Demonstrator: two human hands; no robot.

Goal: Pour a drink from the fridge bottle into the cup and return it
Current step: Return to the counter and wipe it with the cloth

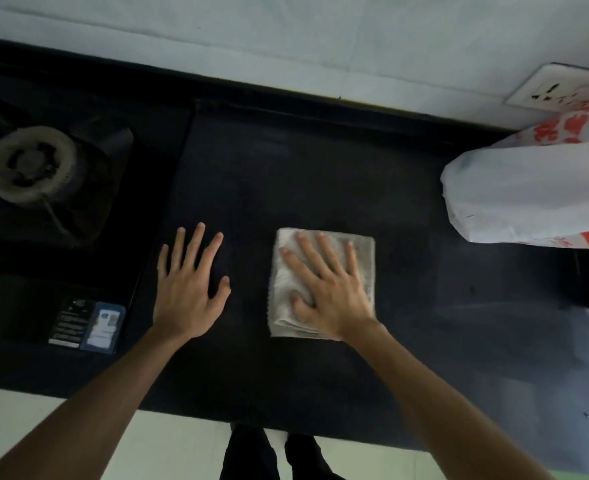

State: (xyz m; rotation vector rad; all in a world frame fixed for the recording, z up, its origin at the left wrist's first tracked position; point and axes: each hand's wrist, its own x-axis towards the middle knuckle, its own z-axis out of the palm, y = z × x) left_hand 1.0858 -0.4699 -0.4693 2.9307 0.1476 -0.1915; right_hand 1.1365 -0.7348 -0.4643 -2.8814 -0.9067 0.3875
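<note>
Two slim forearms, bare to the picture's edge, end in the left hand and right hand, each with long fingers and short, pale nails. Below the near edge of the counter show legs in black trousers.
</note>
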